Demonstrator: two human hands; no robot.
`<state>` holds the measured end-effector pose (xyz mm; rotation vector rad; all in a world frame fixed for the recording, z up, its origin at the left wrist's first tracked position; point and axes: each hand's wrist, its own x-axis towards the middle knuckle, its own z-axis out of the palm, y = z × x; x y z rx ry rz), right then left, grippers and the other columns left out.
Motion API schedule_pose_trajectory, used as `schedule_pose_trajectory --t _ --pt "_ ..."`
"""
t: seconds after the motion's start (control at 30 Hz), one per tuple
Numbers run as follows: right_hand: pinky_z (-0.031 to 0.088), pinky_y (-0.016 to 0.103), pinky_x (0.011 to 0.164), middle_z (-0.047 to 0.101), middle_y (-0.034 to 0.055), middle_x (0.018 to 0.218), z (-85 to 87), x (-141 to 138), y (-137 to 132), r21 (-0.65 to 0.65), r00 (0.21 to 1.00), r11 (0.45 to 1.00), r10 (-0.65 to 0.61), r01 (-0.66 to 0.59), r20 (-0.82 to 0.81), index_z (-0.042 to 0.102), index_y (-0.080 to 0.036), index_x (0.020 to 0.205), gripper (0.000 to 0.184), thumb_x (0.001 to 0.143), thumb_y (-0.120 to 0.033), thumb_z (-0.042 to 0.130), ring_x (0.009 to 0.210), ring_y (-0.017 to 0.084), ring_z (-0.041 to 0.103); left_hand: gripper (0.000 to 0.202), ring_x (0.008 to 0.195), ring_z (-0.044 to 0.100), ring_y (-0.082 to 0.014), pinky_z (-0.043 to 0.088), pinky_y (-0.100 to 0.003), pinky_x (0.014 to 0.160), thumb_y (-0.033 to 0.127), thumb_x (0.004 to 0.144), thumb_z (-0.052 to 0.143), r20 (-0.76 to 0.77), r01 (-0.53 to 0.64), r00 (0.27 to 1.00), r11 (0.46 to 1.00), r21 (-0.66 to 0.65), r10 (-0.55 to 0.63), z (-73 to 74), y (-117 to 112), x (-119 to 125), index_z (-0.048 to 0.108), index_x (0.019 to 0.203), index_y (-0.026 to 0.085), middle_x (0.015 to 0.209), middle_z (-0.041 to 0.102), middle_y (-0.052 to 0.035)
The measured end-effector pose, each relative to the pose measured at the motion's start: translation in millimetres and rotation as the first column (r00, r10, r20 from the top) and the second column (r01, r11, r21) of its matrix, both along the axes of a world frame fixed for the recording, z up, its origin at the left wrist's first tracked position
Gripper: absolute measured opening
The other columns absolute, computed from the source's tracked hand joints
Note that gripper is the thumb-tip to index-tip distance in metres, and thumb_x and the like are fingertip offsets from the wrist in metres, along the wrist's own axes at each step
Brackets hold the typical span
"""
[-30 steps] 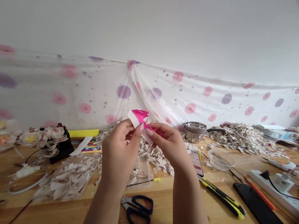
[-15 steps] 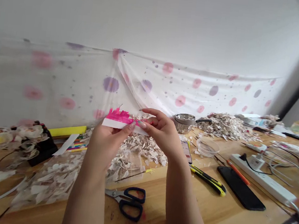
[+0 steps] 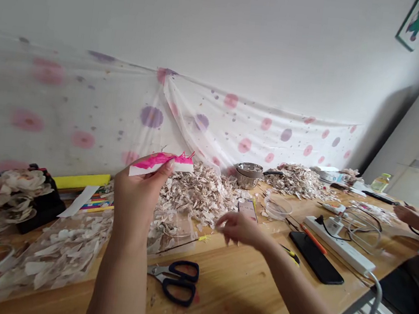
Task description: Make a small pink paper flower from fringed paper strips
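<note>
My left hand (image 3: 134, 196) pinches a white strip (image 3: 184, 168) of card or paper in front of the hanging sheet. Bright pink fringe or threads (image 3: 156, 160) lie along its upper edge, with loose ends sticking up. My right hand (image 3: 241, 228) is empty and hovers over the table, its fingers loosely bent downward and apart. Just behind it lies a phone (image 3: 248, 209) with a lit screen. Dark-handled scissors (image 3: 162, 274) rest on the table between my forearms. Beyond my hands is a heap of dry pale petals (image 3: 201, 191).
To the right lie a black phone (image 3: 315, 257), a yellow and black cutter (image 3: 292, 255), and a white power strip (image 3: 339, 245) with cables. Metal bowls (image 3: 248, 176) stand at the back. Bagged petals (image 3: 59, 246) cover the left. Another person's hand (image 3: 417, 221) is at far right.
My right hand has let go of the pink-fringed strip and moved down and right over the table. My left hand still holds the strip. The view has turned somewhat to the right.
</note>
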<state>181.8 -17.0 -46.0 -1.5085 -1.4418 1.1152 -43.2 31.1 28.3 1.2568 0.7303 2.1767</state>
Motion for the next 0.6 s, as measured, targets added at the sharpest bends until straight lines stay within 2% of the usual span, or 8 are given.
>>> schedule_pose_trajectory --t 0.1,0.2,0.23,0.3,0.4,0.47,0.5,0.6 --pt "0.021 0.018 0.029 0.058 0.0003 0.037 -46.3 -30.5 -4.2 -0.134 0.999 0.991 0.034 -0.031 0.021 0.059 -0.018 0.048 0.026 0.068 -0.027 0.074 0.027 0.009 0.043 0.016 0.073 0.068 -0.0182 0.057 -0.033 0.082 0.022 0.061 0.082 0.005 -0.011 1.000 1.000 -0.002 0.011 2.5 -4.8 3.2 0.075 0.074 0.017 0.072 0.073 -0.0016" --pt "0.021 0.018 0.030 0.050 -0.0026 0.033 -70.8 -57.0 -6.5 -0.116 0.997 0.991 -0.074 0.071 -0.017 0.050 -0.019 0.044 0.049 0.085 -0.044 0.056 0.025 0.007 0.039 0.016 0.075 0.069 -0.0187 0.057 -0.032 0.079 0.022 0.064 0.080 -0.010 0.012 1.000 1.000 0.002 -0.012 2.3 -9.3 3.0 0.075 0.078 0.017 0.076 0.074 -0.0026" --pt "0.020 0.018 0.030 0.049 -0.0038 0.035 -74.6 -63.2 -5.0 -0.103 0.992 0.988 -0.120 0.116 -0.035 0.051 -0.018 0.049 0.050 0.089 -0.048 0.050 0.026 0.006 0.038 0.016 0.075 0.069 -0.0185 0.057 -0.032 0.079 0.023 0.065 0.080 -0.018 0.012 1.000 1.000 0.005 -0.012 1.8 -10.7 2.7 0.075 0.079 0.017 0.076 0.074 -0.0027" --pt "0.022 0.017 0.032 0.051 -0.0055 0.041 -78.8 -71.2 1.8 -0.103 0.981 0.979 -0.182 0.174 -0.070 0.055 -0.016 0.057 0.047 0.091 -0.048 0.049 0.029 0.005 0.039 0.017 0.074 0.069 -0.0179 0.057 -0.031 0.078 0.025 0.067 0.080 -0.022 -0.011 1.000 1.000 0.009 0.012 0.7 -13.3 2.3 0.075 0.081 0.017 0.076 0.074 -0.0024" --pt "0.027 0.018 0.034 0.054 -0.0026 0.047 -82.1 -75.0 17.7 -0.141 0.961 0.962 -0.252 0.236 -0.111 0.057 -0.015 0.060 0.047 0.093 -0.047 0.047 0.036 0.007 0.046 0.018 0.077 0.069 -0.0183 0.057 -0.031 0.077 0.027 0.067 0.080 -0.009 -0.030 1.000 0.999 0.021 0.030 -0.5 -16.0 2.2 0.075 0.082 0.018 0.077 0.075 -0.0021" --pt "0.044 0.019 0.045 0.060 -0.0025 0.067 -84.1 -75.0 28.7 -0.180 0.948 0.948 -0.288 0.263 -0.134 0.062 -0.014 0.081 0.030 0.093 -0.040 0.054 0.050 0.008 0.056 0.019 0.079 0.070 -0.0187 0.057 -0.032 0.079 0.027 0.067 0.080 0.008 -0.019 1.000 1.000 0.023 0.019 -0.5 -16.7 2.0 0.075 0.082 0.018 0.079 0.075 -0.0025" --pt "0.051 0.023 0.053 0.065 0.0017 0.080 -84.8 -74.8 33.5 -0.200 0.942 0.942 -0.301 0.270 -0.150 0.063 -0.016 0.090 0.023 0.094 -0.036 0.052 0.060 0.009 0.058 0.019 0.079 0.070 -0.0188 0.057 -0.032 0.081 0.028 0.067 0.080 0.016 -0.010 1.000 1.000 0.020 0.009 -0.1 -16.8 1.8 0.075 0.082 0.018 0.080 0.075 -0.0027" --pt "0.056 0.032 0.070 0.064 0.0063 0.105 -82.1 -73.2 44.2 -0.199 0.911 0.933 -0.343 0.301 -0.228 0.061 -0.017 0.108 0.021 0.093 -0.032 0.055 0.083 0.016 0.064 0.019 0.080 0.070 -0.0196 0.058 -0.033 0.080 0.026 0.067 0.080 0.037 0.024 0.999 1.000 0.005 -0.024 2.3 -17.1 0.8 0.075 0.082 0.016 0.080 0.075 -0.0040"
